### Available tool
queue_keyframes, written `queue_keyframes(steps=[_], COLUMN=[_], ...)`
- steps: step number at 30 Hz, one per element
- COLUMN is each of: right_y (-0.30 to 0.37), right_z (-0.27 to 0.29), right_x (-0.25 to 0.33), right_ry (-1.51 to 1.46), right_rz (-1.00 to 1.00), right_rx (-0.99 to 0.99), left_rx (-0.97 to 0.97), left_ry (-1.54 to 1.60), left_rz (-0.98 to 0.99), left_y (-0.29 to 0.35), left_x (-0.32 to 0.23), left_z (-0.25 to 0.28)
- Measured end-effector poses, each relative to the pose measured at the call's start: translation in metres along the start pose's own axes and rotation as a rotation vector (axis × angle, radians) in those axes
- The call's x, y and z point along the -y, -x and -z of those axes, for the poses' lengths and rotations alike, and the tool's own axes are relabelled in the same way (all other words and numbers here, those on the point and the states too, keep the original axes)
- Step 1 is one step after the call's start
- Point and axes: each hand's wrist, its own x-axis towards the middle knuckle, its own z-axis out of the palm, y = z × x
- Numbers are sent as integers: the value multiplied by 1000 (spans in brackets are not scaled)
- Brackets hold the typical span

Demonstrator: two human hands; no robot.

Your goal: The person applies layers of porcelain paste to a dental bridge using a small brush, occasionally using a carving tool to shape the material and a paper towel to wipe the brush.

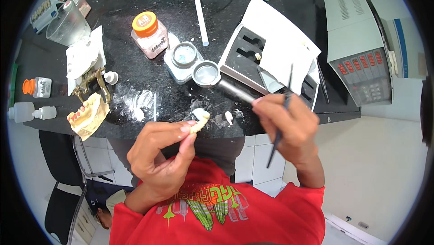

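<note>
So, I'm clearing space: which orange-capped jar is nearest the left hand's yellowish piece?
The large jar with pinkish contents, beside the open container; the small clear jar sits farther from the yellowish piece, at far left.

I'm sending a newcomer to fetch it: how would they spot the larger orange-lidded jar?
On the black countertop, find the open grey pot near the middle. The clear jar stands just beyond it to the left, holding pinkish contents. Unlike the small orange-capped bottle at the far left, it is large, with a wide orange lid.

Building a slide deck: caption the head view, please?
Left hand pinching a cream tooth-shaped piece, right hand holding a slim dark tool, at a black worktop.
</note>
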Motion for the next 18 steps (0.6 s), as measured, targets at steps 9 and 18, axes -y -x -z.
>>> queue_keyframes(steps=[9, 18], right_y=[3, -33], right_z=[-3, -2], right_x=[-5, -31], right_ry=[137, 309], right_rz=[75, -50], right_rx=[-46, -108], left_rx=[6, 20], left_ry=[29, 60], left_rz=[-4, -67], left_y=[0, -5], left_x=[1, -3], left_z=[-5, -12])
